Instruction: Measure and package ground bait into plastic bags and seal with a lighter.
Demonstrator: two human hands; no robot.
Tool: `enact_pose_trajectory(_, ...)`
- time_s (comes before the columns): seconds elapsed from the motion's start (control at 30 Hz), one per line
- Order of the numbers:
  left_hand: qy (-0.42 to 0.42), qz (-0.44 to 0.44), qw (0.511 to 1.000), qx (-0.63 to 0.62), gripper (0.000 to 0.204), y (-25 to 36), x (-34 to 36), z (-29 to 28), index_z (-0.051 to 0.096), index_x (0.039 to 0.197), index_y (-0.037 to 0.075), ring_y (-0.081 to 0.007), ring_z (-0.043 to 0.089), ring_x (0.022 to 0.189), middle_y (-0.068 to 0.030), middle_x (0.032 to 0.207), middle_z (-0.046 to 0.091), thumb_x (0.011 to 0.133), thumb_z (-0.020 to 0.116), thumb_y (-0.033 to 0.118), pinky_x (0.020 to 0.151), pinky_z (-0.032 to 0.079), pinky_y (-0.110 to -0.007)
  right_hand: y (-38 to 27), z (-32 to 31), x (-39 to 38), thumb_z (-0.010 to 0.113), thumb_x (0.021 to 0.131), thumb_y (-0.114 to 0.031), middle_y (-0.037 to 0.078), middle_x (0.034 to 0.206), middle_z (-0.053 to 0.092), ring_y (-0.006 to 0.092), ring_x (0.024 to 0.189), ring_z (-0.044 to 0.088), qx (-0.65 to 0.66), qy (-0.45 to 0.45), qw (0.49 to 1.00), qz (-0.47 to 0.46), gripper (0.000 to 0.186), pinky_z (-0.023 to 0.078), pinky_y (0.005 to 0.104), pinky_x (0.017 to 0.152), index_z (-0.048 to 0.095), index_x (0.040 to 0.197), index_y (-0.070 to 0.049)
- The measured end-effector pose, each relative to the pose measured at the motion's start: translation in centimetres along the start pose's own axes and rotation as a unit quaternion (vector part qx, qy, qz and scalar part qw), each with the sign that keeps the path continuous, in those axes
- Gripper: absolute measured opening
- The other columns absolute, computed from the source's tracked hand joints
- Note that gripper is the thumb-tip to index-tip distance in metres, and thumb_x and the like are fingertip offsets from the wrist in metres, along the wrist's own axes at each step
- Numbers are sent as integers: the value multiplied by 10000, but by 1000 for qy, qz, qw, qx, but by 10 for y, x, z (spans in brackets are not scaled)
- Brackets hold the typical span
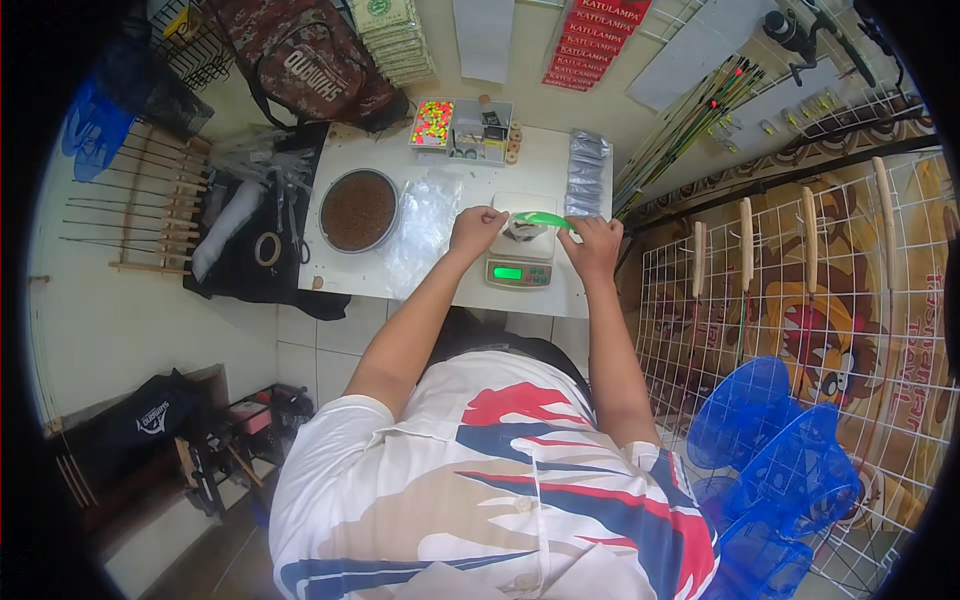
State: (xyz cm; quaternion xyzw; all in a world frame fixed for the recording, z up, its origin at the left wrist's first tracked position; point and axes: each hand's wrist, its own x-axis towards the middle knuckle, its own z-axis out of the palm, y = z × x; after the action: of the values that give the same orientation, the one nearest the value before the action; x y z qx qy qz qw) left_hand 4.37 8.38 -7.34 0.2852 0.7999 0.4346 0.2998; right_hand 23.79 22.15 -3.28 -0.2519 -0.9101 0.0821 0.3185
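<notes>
My left hand (478, 233) is pinched at the left end of a small packet with a green strip (536, 218), and my right hand (592, 240) grips that strip's right end. The packet's lower part (522, 231), with something dark inside, is over the pan of a digital scale (516, 273) with a lit green display. Left of my left hand lie clear plastic bags (418, 240) and a round metal pan (358, 212) of brown granules. Silver-grey packets (587, 170) form a row behind my right hand.
On the white table (340, 280) stand compartment boxes (480, 130), one with colourful pellets. A camouflage backpack (295, 55) is at the back. Scissors (304, 250) and tape (268, 248) lie left on black cloth. A wire grid (670, 280) with blue nets (750, 420) stands right.
</notes>
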Motion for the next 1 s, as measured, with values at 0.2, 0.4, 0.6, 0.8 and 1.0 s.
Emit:
enact_pose_trajectory(0.2,3,5,1000,6,349,0,2,-1,732,900,18,-165,641,695,-83,760,697,844,712,362,669,499,-293,-3,1,2,755,721,-228,7,743,658,190,754,602,11,9,1000,24,146,386,402,817,722,829,-136)
enact_pose_trajectory(0.4,4,-1,1000,11,348,0,1,-4,734,908,20,-165,654,717,-84,785,709,847,709,362,679,503,-292,-7,7,14,735,791,-204,26,709,639,133,665,568,178,27,948,261,147,412,307,698,722,865,-78)
enact_pose_trajectory(0.6,2,-8,1000,-3,329,-6,-1,-10,735,912,24,-162,656,725,-80,788,711,856,704,347,682,504,-294,-9,19,24,737,835,-185,-17,658,565,51,615,478,340,16,870,357,202,368,232,549,696,917,-6)
enact_pose_trajectory(0.8,23,-9,999,-20,331,-21,0,-30,730,898,16,-161,657,722,-82,779,710,856,704,343,683,504,-300,-35,29,42,733,828,-206,-1,653,563,81,611,504,324,-33,890,318,215,392,261,560,696,946,-31)
enact_pose_trajectory(1.0,102,-51,990,-83,307,-32,-15,-73,716,905,13,-161,656,703,-86,760,704,875,684,316,678,504,-301,-94,46,67,689,842,-282,77,693,615,199,606,569,270,-182,906,271,234,452,339,594,686,959,-78)
